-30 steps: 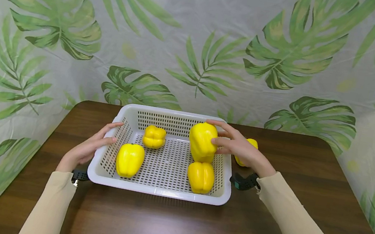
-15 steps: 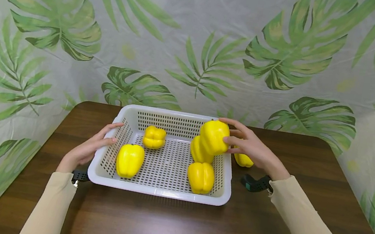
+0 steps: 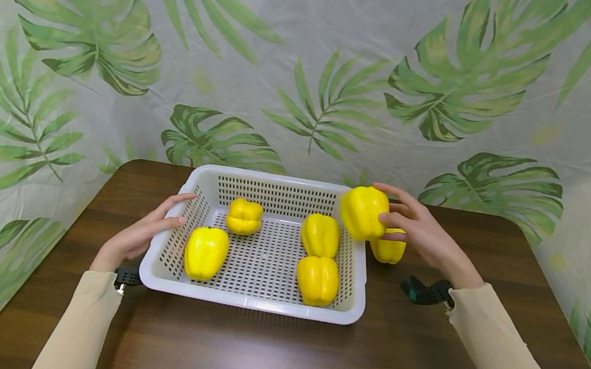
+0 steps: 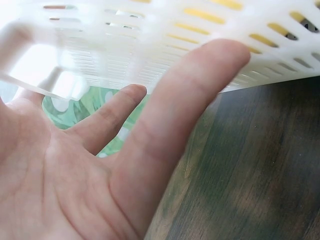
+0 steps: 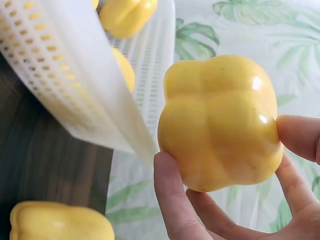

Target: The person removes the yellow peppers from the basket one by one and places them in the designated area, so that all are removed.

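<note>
My right hand (image 3: pixel 418 230) holds a yellow bell pepper (image 3: pixel 363 213) above the right rim of a white plastic basket (image 3: pixel 248 301). In the right wrist view, fingers and thumb pinch the sides of the held bell pepper (image 5: pixel 220 120), its lobed end facing the camera. My left hand (image 3: pixel 139 234) rests at the basket's left rim. The left wrist view shows its thumb (image 4: pixel 175 105) and a finger stretched out along the perforated wall (image 4: pixel 165 30). Inside the basket lie bell peppers at left front (image 3: pixel 206 253), left back (image 3: pixel 244 217), right back (image 3: pixel 320 235) and right front (image 3: pixel 318 280).
Another yellow bell pepper (image 3: pixel 388 249) lies on the brown wooden table (image 3: pixel 256 359), just outside the basket's right wall and partly behind my right hand. A leaf-patterned cloth (image 3: pixel 334 87) hangs behind the table's far edge.
My right hand has lifted the bell pepper out from the basket's right back part and moved it up and right, uncovering the one there. The left hand and basket stay put.
</note>
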### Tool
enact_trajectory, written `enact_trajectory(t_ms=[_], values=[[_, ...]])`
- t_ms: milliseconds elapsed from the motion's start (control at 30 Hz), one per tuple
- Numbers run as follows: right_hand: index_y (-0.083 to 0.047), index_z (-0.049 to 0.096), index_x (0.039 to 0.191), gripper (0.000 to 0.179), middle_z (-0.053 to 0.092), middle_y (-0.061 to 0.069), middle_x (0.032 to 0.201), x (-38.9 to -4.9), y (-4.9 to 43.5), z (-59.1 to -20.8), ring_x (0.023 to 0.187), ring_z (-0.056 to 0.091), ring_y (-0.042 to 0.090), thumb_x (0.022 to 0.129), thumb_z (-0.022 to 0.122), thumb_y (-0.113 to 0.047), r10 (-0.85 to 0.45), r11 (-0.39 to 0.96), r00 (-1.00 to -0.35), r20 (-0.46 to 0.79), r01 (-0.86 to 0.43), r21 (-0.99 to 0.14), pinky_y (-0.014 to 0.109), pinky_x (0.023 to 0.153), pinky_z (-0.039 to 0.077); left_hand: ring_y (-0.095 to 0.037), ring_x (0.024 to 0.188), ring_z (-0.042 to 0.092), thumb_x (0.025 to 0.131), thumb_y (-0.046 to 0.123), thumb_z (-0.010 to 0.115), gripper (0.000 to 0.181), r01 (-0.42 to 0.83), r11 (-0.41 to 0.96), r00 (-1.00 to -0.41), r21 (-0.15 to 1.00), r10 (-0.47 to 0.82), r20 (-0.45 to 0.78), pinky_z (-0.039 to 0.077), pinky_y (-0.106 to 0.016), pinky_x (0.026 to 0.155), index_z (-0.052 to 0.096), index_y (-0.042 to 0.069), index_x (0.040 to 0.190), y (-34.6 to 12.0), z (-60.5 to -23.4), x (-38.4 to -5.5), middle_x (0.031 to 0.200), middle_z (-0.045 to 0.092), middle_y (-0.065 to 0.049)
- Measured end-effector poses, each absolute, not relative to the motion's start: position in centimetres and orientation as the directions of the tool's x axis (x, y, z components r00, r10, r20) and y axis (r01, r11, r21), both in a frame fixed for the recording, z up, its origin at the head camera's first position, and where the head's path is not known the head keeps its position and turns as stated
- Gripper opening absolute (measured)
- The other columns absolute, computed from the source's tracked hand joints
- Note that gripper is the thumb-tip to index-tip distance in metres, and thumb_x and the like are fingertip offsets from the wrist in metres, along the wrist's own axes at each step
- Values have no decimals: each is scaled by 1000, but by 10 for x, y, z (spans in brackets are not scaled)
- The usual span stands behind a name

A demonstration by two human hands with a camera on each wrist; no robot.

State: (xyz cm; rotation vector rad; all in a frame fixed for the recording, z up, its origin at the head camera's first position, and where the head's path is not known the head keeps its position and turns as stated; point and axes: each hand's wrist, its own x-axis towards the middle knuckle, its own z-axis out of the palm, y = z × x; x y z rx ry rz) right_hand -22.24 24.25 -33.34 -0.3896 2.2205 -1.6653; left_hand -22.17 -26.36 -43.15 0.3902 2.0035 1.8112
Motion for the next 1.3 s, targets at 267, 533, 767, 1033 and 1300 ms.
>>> enact_trajectory(t_ms=[267,533,767,1033,1300], values=[[-19,26,151,60,26,20,148,-220,259,-333,117,46,29,99,55,-22,-397,260,-915,-75,-34,-965,36,87,51,-57,126,28,101,19,43,58,-66,111,-877,992,467,-110,49,-61,75,14,24,151,-264,-432,-221,155,4,-20],[-20,25,151,59,24,23,147,-219,273,-334,108,53,19,99,53,-21,-389,246,-919,-69,-31,-969,32,85,51,-56,126,28,102,18,43,58,-61,108,-876,992,471,-105,49,-61,75,14,24,151,-264,-432,-222,155,4,-21],[-21,24,152,59,27,25,143,-220,289,-342,102,59,16,100,52,-21,-368,260,-928,-62,-39,-965,31,82,52,-57,126,27,102,18,43,58,-62,106,-875,992,472,-105,49,-61,75,14,24,151,-264,-432,-222,155,4,-20],[-21,24,152,57,36,16,132,-214,313,-353,99,61,13,101,50,-16,-340,245,-940,-28,-60,-968,31,81,53,-56,127,27,101,19,43,58,-64,108,-875,992,472,-108,48,-62,76,14,25,151,-263,-431,-222,155,4,-20],[-22,23,152,58,43,6,124,-210,340,-367,95,62,11,101,48,-14,-298,282,-954,-18,-70,-957,29,77,53,-55,126,29,101,19,43,57,-69,114,-878,991,466,-114,49,-60,76,15,25,151,-264,-432,-222,155,5,-20]])
